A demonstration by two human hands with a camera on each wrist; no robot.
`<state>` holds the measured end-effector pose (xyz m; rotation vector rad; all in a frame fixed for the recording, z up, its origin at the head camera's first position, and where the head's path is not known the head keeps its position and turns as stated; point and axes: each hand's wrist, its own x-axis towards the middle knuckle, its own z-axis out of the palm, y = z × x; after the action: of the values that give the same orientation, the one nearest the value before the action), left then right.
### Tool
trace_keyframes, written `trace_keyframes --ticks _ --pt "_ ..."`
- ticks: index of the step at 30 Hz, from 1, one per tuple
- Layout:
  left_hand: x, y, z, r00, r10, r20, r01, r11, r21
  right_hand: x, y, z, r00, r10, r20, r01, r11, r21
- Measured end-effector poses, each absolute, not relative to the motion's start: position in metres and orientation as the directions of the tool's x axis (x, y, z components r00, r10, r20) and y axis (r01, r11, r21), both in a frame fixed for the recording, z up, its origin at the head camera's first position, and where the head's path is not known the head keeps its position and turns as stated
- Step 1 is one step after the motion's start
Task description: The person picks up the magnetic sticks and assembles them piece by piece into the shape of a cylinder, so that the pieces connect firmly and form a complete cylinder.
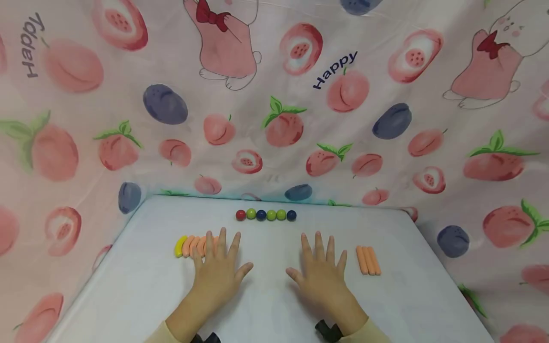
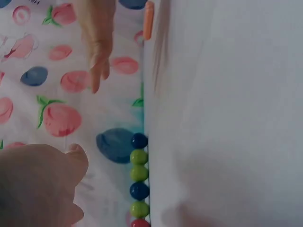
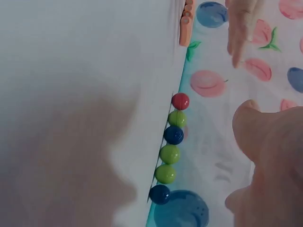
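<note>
My left hand (image 1: 216,276) is spread palm down over the white table, holding nothing. It partly covers a row of curved orange pieces (image 1: 187,247); a yellow curved piece (image 1: 179,247) lies at that row's left end. My right hand (image 1: 322,278), fingers also spread, holds nothing either. Just right of it lie three straight orange sticks (image 1: 368,260), side by side. Beyond both hands, glossy balls form a line: a red ball (image 1: 240,215) at the left end, then green balls (image 1: 271,215) and dark blue balls (image 1: 291,216). In the right wrist view the whole line shows beside my right hand (image 3: 274,161).
The white table (image 1: 270,305) ends at the back against a hanging cloth (image 1: 266,57) printed with fruit and bears. That cloth also borders the left and right sides. Dark wrist devices (image 1: 328,330) sit at both sleeves.
</note>
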<state>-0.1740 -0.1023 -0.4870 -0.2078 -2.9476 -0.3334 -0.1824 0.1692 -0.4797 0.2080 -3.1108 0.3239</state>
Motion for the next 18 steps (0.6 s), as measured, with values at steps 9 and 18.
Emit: trace_keyframes --ticks 9,18 --pt "-0.198 -0.14 -0.463 -0.984 0.1 0.15 0.158 0.882 0.444 -0.209 0.181 -0.478 -0.978 -0.194 0.082 -0.21 0.926 -0.314" --pt "-0.214 -0.175 -0.458 -0.998 -0.037 0.056 0.019 0.652 0.758 -0.246 0.191 -0.485 -0.972 -0.206 0.117 -0.236 0.798 -0.555"
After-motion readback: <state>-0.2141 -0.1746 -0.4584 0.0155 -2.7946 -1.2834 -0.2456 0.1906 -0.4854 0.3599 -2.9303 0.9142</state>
